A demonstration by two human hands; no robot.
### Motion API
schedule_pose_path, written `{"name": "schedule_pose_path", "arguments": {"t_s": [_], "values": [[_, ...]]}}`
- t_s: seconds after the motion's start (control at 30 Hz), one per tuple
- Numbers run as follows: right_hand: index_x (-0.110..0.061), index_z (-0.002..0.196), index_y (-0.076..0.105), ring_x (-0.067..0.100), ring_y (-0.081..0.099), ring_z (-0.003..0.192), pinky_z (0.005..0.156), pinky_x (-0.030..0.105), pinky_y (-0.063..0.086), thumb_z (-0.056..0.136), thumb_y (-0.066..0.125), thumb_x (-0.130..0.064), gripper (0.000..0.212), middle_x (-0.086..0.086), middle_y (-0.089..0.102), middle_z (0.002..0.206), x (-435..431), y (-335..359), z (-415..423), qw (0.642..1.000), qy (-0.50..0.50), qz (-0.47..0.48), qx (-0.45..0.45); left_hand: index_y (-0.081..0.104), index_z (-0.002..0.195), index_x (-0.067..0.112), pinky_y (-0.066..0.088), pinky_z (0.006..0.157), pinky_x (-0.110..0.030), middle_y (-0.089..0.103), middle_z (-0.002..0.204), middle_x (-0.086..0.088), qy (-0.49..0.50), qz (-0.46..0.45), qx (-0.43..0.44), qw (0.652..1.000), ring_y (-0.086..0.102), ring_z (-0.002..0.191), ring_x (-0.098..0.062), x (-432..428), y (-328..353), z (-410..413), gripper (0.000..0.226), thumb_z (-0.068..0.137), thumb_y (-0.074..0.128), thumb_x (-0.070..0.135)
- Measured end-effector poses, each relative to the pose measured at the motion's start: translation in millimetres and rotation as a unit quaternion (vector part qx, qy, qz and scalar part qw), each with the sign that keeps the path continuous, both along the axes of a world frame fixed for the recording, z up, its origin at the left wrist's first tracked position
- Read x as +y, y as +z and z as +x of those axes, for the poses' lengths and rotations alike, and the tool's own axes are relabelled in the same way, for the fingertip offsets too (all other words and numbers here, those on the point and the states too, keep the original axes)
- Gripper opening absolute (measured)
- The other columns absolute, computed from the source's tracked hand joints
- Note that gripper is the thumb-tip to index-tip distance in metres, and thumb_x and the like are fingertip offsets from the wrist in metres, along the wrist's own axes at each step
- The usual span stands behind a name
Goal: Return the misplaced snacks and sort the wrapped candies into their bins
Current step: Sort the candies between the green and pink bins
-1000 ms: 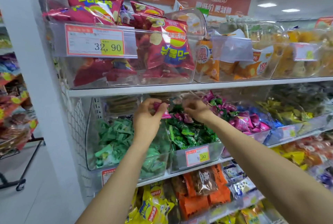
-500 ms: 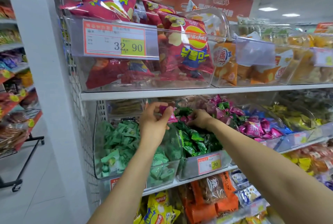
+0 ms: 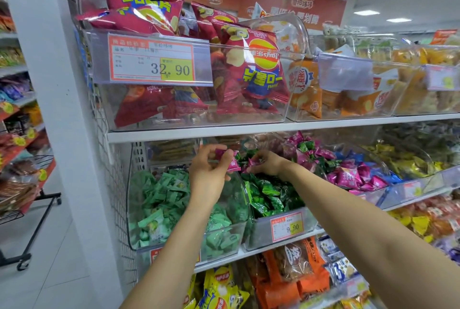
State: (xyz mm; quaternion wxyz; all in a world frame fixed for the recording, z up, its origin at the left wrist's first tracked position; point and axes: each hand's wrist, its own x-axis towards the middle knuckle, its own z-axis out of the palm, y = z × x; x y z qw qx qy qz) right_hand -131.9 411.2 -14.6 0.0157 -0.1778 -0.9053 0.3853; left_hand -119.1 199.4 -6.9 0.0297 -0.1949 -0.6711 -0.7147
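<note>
Clearly left hand and right hand each pinch pink candies, fingertips partly hidden.

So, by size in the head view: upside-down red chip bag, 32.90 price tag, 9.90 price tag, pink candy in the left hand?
1. red chip bag
2. 32.90 price tag
3. 9.90 price tag
4. pink candy, only slightly smaller

You held a few pink-wrapped candies pinched in your left hand, above the wall between the pale green candy bin and the dark green candy bin. Your right hand pinched another pink candy just over the dark green heap. The pink pile lay one bin to the right, with green strays mixed in.
</note>
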Motion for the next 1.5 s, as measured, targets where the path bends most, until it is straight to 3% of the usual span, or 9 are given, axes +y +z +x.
{"name": "schedule_pose_path", "arguments": {"t_s": [0.17,0.27,0.43,0.6,0.83,1.0,1.13,1.33,1.5], "values": [[-0.006,0.118,0.052,0.022,0.058,0.096,0.089,0.034,0.047,0.084,0.071,-0.027,0.044,0.012,0.061,0.113,0.5,12.3,9.5,0.990,-0.015,-0.109,0.086,0.060,0.102,0.022,0.053,0.059,-0.039,0.065,0.095,0.004,0.021,-0.016,0.019,0.999,0.056,0.043,-0.013,-0.2,-0.1,-0.9,0.009,0.093,0.060,0.025],[-0.012,0.122,0.050,0.022,0.059,0.085,0.067,0.029,0.048,0.082,0.071,-0.033,0.050,0.013,0.061,0.106,-5.3,18.4,23.0,0.966,0.000,-0.232,0.117,0.065,0.096,0.026,0.045,0.049,-0.027,0.067,0.088,0.008,0.029,-0.081,0.081,0.993,0.056,0.049,-0.011,-0.7,1.5,-1.9,0.011,0.097,0.054,0.023],[-0.007,0.114,0.051,0.019,0.055,0.070,0.056,0.021,0.044,0.089,0.063,-0.030,0.036,0.007,0.064,0.086,-25.2,18.3,45.0,0.947,0.064,-0.289,0.127,0.066,0.101,0.031,0.036,0.049,-0.009,0.066,0.094,0.014,0.018,-0.177,0.122,0.976,0.055,0.064,0.005,2.6,8.5,-1.8,0.018,0.099,0.049,0.028],[-0.009,0.099,0.049,0.018,0.063,0.066,0.049,0.018,0.051,0.092,0.059,-0.022,0.017,0.009,0.065,0.083,-40.5,24.8,50.6,0.903,0.075,-0.385,0.177,0.063,0.096,0.030,0.052,0.068,-0.028,0.068,0.091,0.005,-0.028,-0.189,0.092,0.977,0.063,0.080,-0.011,13.3,11.8,3.4,0.033,0.084,0.058,0.060],[-0.002,0.100,0.056,0.020,0.071,0.072,0.069,0.027,0.060,0.096,0.051,-0.017,0.016,0.013,0.068,0.089,-51.6,39.0,53.8,0.865,0.113,-0.462,0.161,0.061,0.112,0.026,0.050,0.089,-0.036,0.065,0.111,-0.004,-0.035,-0.137,0.095,0.985,0.062,0.100,-0.020,16.3,10.4,-7.0,0.032,0.088,0.059,0.048],[0.003,0.096,0.063,0.018,0.072,0.075,0.077,0.028,0.060,0.096,0.048,-0.002,0.016,0.014,0.070,0.091,-50.0,31.0,49.7,0.861,0.106,-0.470,0.166,0.058,0.118,0.026,0.058,0.075,-0.041,0.063,0.110,-0.009,-0.005,-0.155,0.077,0.985,0.067,0.080,-0.026,17.2,8.9,-6.7,0.039,0.089,0.050,0.051],[0.005,0.093,0.065,0.018,0.072,0.077,0.076,0.027,0.059,0.093,0.052,-0.003,0.016,0.012,0.073,0.083,-53.7,22.2,46.3,0.868,0.103,-0.443,0.199,0.063,0.111,0.017,0.053,0.056,-0.026,0.070,0.092,-0.005,-0.025,-0.070,0.021,0.997,0.063,0.052,-0.009,15.4,9.9,-4.5,0.021,0.095,0.058,0.029],[0.001,0.084,0.065,0.013,0.071,0.071,0.068,0.021,0.058,0.087,0.059,0.003,0.008,0.005,0.072,0.076,-45.4,28.4,44.4,0.886,0.090,-0.409,0.197,0.066,0.088,0.022,0.054,0.053,-0.018,0.071,0.086,-0.002,-0.067,0.063,-0.049,0.995,0.069,0.068,-0.013,11.3,12.0,-1.9,0.010,0.087,0.068,0.012],[-0.002,0.088,0.066,0.018,0.070,0.074,0.072,0.025,0.060,0.088,0.062,-0.006,0.005,0.014,0.070,0.091,-13.9,30.4,24.2,0.937,0.028,-0.295,0.185,0.065,0.085,0.019,0.055,0.052,-0.019,0.070,0.086,-0.003,-0.042,0.109,-0.071,0.991,0.068,0.074,-0.018,8.7,9.6,-4.2,0.012,0.086,0.068,0.007]]}}
